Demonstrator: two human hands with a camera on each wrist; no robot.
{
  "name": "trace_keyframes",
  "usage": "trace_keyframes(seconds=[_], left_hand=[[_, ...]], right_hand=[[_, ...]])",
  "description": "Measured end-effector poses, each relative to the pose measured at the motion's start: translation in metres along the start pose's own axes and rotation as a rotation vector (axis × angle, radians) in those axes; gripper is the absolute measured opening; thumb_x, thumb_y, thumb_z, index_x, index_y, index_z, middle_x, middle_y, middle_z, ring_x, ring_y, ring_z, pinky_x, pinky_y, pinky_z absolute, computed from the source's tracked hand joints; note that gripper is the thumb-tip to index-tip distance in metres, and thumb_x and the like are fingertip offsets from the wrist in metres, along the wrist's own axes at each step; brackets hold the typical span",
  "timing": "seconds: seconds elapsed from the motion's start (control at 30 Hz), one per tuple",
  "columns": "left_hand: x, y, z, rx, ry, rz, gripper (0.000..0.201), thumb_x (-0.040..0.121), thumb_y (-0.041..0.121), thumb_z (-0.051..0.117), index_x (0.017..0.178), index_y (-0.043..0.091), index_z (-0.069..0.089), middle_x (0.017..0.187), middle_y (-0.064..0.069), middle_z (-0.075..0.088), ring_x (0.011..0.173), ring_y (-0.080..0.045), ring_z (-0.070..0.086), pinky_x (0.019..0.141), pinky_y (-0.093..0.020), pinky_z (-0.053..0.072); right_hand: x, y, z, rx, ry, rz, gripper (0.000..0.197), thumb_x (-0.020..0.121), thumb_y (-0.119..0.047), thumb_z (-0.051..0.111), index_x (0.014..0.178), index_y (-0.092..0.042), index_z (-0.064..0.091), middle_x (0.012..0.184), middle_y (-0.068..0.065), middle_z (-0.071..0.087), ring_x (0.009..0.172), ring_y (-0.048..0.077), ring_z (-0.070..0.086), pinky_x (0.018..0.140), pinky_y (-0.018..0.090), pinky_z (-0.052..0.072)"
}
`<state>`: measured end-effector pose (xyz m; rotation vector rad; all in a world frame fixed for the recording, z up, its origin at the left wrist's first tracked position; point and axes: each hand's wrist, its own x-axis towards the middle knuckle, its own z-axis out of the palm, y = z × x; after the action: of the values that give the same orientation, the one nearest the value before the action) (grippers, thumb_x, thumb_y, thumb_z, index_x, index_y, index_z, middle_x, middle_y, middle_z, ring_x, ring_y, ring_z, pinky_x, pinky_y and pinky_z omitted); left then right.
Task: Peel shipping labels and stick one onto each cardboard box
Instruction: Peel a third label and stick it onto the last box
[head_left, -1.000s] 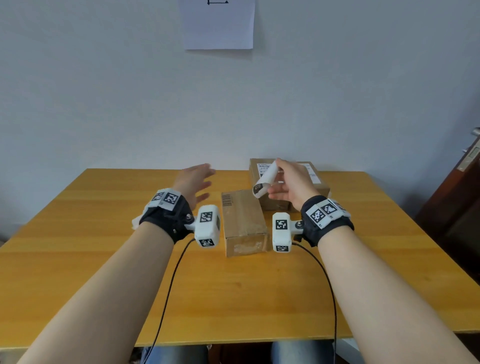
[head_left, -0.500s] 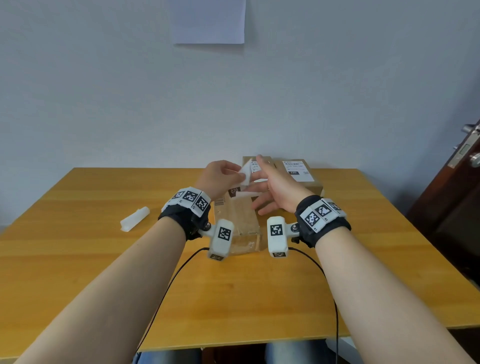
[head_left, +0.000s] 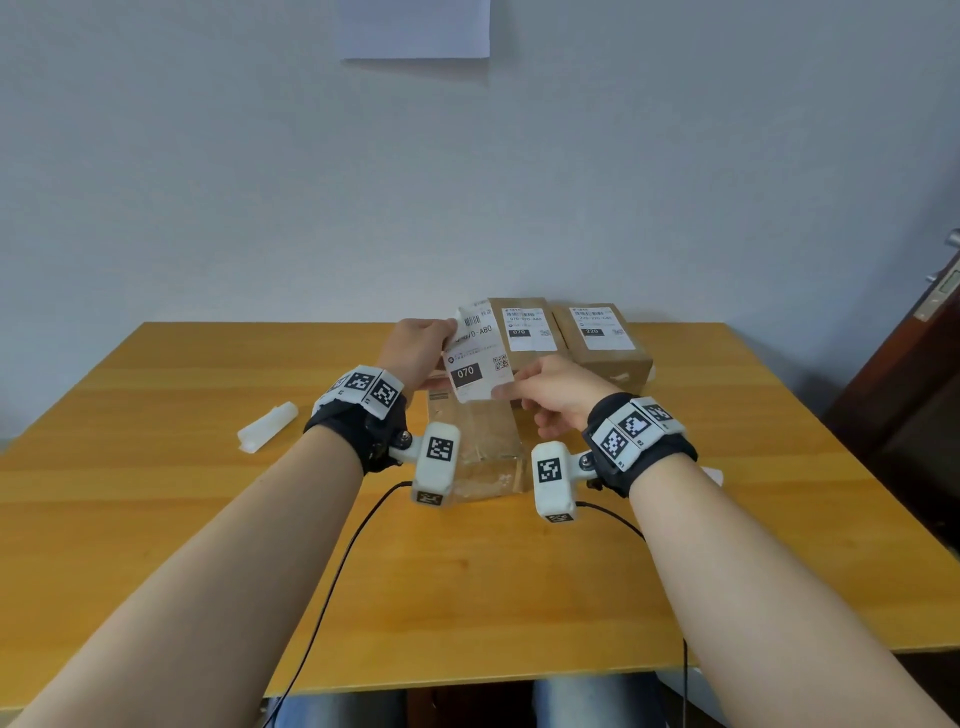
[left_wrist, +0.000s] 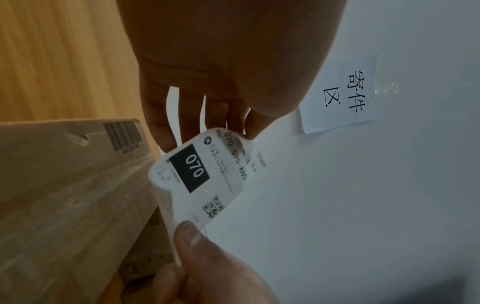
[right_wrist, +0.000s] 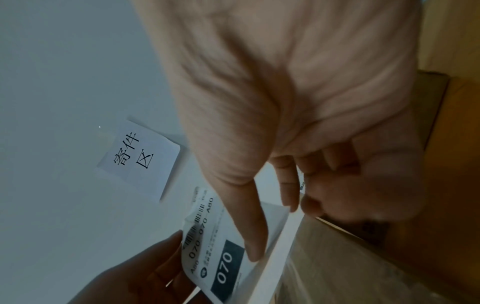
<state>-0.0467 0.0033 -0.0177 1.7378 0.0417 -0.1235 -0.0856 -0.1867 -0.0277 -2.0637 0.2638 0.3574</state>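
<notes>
Both hands pinch one white printed shipping label (head_left: 474, 358) at frame centre: left hand (head_left: 415, 349) its upper edge, right hand (head_left: 553, 392) its lower corner. Peeling looks underway (backing hard to distinguish); next, lowering it flat onto the unlabelled brown cardboard box (head_left: 485, 441) beneath.

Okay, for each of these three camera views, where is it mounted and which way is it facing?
Head: worn on the head, looks forward and down at the table; both forearms show.
Left wrist: looks along the left hand at the label.
Right wrist: looks along the right hand at the same label.
Both wrist views share the label and the wall sign.
</notes>
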Motion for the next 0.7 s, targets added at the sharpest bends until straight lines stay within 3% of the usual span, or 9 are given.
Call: trace_keyframes(seconds=[0.17, 0.27, 0.33, 0.4, 0.53, 0.67, 0.7], left_hand=[[-0.001, 0.004, 0.000, -0.005, 0.004, -0.063, 0.037, 0.105, 0.040, 0.047, 0.105, 0.009, 0.067, 0.099, -0.006, 0.075, 0.085, -0.023, 0.072, 0.066, -0.033, 0.057], [-0.001, 0.002, -0.001, 0.098, -0.037, -0.045, 0.040, 0.098, 0.051, 0.059, 0.104, 0.013, 0.072, 0.096, -0.004, 0.078, 0.086, -0.021, 0.076, 0.070, -0.035, 0.063], [0.000, -0.001, -0.001, 0.170, -0.063, -0.003, 0.028, 0.095, 0.039, 0.070, 0.104, 0.013, 0.074, 0.095, -0.004, 0.078, 0.083, -0.015, 0.076, 0.064, -0.028, 0.063], [0.003, -0.003, -0.002, 0.197, -0.055, 0.011, 0.021, 0.097, 0.027, 0.069, 0.108, 0.009, 0.073, 0.095, -0.003, 0.077, 0.078, -0.010, 0.074, 0.057, -0.023, 0.061], [0.008, -0.010, -0.003, 0.175, -0.014, -0.053, 0.029, 0.105, 0.033, 0.056, 0.111, 0.008, 0.070, 0.100, -0.007, 0.077, 0.085, -0.018, 0.074, 0.075, -0.037, 0.064], [0.013, -0.021, -0.006, 0.217, -0.028, -0.007, 0.026, 0.105, 0.032, 0.056, 0.112, 0.013, 0.072, 0.091, 0.001, 0.074, 0.077, -0.010, 0.070, 0.051, -0.020, 0.055], [0.016, -0.024, -0.008, 0.220, -0.026, 0.008, 0.023, 0.103, 0.031, 0.060, 0.111, 0.016, 0.074, 0.090, 0.003, 0.075, 0.079, -0.009, 0.070, 0.052, -0.019, 0.053]], right_hand=[[0.006, 0.004, -0.001, -0.108, -0.047, 0.004, 0.041, 0.087, -0.034, 0.081, 0.110, -0.001, 0.072, 0.060, -0.002, 0.054, 0.045, 0.012, 0.042, 0.044, 0.025, 0.038], [0.004, 0.002, 0.000, -0.109, -0.067, 0.009, 0.039, 0.087, -0.035, 0.081, 0.105, -0.002, 0.073, 0.059, -0.002, 0.053, 0.045, 0.011, 0.041, 0.043, 0.024, 0.034], [0.002, 0.002, 0.001, -0.114, -0.080, 0.013, 0.030, 0.087, -0.036, 0.081, 0.093, -0.008, 0.072, 0.058, -0.002, 0.054, 0.045, 0.011, 0.042, 0.044, 0.023, 0.034], [0.001, 0.003, 0.002, -0.122, -0.084, 0.014, 0.029, 0.087, -0.036, 0.081, 0.089, -0.009, 0.071, 0.060, -0.001, 0.057, 0.046, 0.012, 0.044, 0.044, 0.023, 0.036], [-0.001, 0.008, 0.006, -0.153, -0.106, 0.016, 0.029, 0.087, -0.034, 0.082, 0.083, -0.008, 0.070, 0.061, 0.000, 0.060, 0.046, 0.012, 0.046, 0.045, 0.023, 0.037], [-0.001, 0.011, 0.006, -0.193, -0.122, 0.040, 0.029, 0.085, -0.035, 0.082, 0.085, -0.009, 0.072, 0.059, -0.002, 0.059, 0.046, 0.011, 0.045, 0.046, 0.023, 0.036], [-0.001, 0.011, 0.005, -0.203, -0.126, 0.047, 0.030, 0.085, -0.036, 0.083, 0.085, -0.009, 0.072, 0.059, -0.002, 0.059, 0.046, 0.011, 0.045, 0.046, 0.023, 0.036]])
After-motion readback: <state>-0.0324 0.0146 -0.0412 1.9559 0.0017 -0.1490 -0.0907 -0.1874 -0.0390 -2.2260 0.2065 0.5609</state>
